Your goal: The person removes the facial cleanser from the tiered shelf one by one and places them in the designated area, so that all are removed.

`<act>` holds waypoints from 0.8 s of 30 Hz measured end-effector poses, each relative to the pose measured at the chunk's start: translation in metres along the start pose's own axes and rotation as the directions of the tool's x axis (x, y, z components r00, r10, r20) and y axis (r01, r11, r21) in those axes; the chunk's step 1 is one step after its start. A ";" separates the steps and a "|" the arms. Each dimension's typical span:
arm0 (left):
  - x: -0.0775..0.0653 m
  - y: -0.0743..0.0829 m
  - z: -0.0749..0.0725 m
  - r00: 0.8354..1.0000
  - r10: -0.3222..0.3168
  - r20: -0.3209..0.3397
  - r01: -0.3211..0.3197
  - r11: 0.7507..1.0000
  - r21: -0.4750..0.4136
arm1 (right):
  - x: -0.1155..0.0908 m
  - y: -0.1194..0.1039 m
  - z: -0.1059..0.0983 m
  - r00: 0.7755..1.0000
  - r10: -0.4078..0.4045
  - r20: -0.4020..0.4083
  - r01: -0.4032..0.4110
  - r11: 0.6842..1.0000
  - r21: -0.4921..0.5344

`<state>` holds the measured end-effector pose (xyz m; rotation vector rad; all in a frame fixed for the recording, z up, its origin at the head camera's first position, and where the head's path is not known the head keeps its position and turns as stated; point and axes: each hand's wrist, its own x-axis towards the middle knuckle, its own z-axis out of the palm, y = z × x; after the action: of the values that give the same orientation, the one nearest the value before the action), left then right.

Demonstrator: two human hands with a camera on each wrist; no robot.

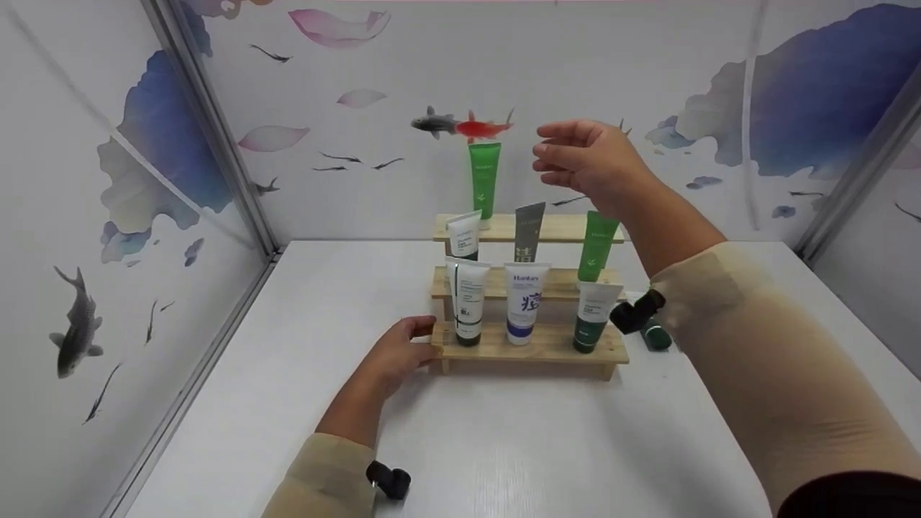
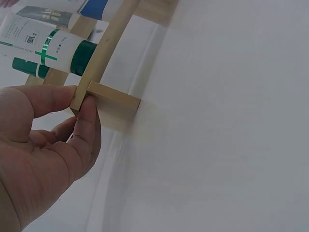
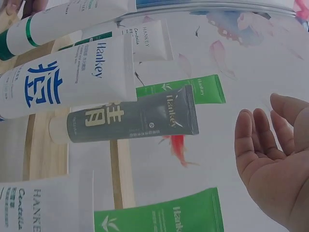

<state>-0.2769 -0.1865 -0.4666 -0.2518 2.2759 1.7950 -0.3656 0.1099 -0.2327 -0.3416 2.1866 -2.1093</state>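
Note:
My left hand (image 1: 403, 352) pinches the left end of the bottom step of a three-step wooden rack (image 1: 532, 352), with the thumb on top and fingers beneath in the left wrist view. Raised above the rack's right side, my right hand (image 1: 593, 155) holds nothing, fingers loosely bent. A green tube (image 1: 485, 180) stands on the top step. The middle step bears a white tube (image 1: 463, 234), a grey tube (image 3: 130, 121) and another green tube (image 1: 597, 244). Along the bottom step stand a green-striped white tube (image 1: 469, 298), a blue-printed white tube (image 1: 526, 302) and a white-and-green tube (image 1: 596, 316).
A dark-green-capped tube (image 1: 656, 335) lies on the white table (image 1: 504, 439) right of the rack, partly hidden by my right wrist. Behind stands a wall panel (image 1: 403, 194) painted with fish and petals. Metal posts (image 1: 216, 137) edge the side panels.

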 end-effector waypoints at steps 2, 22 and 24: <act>0.000 0.000 0.000 1.000 0.001 0.003 -0.001 1.000 0.002 | 0.006 -0.001 0.007 1.000 0.015 0.016 -0.014 1.000 -0.024; 0.002 0.001 0.000 1.000 -0.007 -0.004 0.007 0.999 0.048 | 0.055 0.010 0.045 0.991 0.133 -0.017 -0.131 0.940 -0.315; 0.002 0.001 -0.001 1.000 -0.009 -0.006 0.009 0.999 0.053 | 0.057 0.012 0.047 0.990 0.136 -0.028 -0.137 0.930 -0.341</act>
<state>-0.2796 -0.1867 -0.4658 -0.2582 2.3193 1.7284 -0.4119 0.0525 -0.2411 -0.1985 2.4987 -1.6574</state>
